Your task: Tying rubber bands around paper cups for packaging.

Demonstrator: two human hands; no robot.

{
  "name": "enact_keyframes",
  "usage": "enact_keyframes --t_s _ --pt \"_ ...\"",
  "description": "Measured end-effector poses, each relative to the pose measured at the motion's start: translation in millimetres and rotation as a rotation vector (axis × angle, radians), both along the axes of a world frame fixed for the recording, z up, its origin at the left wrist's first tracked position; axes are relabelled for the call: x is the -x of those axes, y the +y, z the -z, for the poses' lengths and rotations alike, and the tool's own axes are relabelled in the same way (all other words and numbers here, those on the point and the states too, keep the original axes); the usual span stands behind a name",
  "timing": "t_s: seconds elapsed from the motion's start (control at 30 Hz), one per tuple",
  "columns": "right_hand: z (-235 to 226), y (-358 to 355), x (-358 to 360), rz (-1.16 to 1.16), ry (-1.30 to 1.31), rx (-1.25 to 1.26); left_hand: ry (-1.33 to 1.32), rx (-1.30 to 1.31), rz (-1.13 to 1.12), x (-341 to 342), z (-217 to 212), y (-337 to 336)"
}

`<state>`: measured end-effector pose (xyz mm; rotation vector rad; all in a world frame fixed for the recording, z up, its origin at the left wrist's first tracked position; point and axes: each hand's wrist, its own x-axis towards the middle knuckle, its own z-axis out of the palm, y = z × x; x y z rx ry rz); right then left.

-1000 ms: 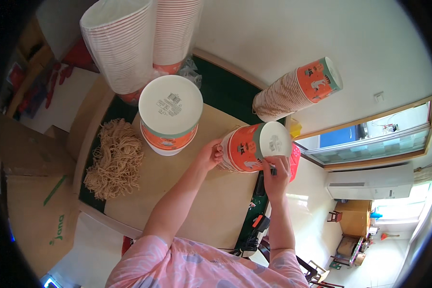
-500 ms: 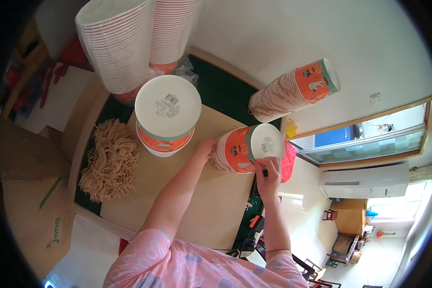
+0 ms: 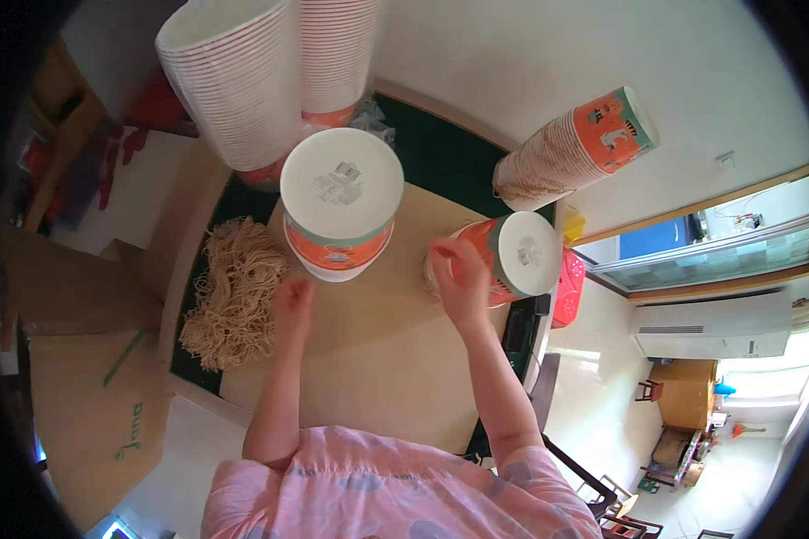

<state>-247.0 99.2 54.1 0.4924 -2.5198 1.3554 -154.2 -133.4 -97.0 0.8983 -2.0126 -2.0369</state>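
- Central tub stack [image 3: 342, 198]: probably light, stiff; hold the sides.
- Second tub stack [image 3: 514, 256], right of central: probably crushable; right hand [image 3: 463, 274] over it, fingers curled, grip unclear.
- Cord bundle [image 3: 234, 295], left of central: probably soft, tangle-prone; pinch strands; left hand [image 3: 294, 302] alongside, hold unclear.

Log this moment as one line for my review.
left hand: beside string bundle, touch unclear | right hand: at nearer right cup stack, grip unclear | middle cup stack: upside down
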Motion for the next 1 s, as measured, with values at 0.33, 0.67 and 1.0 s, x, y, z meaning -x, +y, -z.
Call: enact_keyframes --t_s 0.33,0.67,1.0 --pt "58.9 -45.9 44.6 0.071 -0.728 0.459 0.178 0.051 -0.098 70.2 -46.8 -50.9" --pt "48.0 -38.0 46.4 0.023 -0.921 0.599 0.115 -0.172 -0.051 69.7 -73.5 -48.8" --pt "-30.9 -18.7 12.3 -0.304 -0.777 0.904 0.320 -0.132 0.056 41.5 -166.1 -34.8"
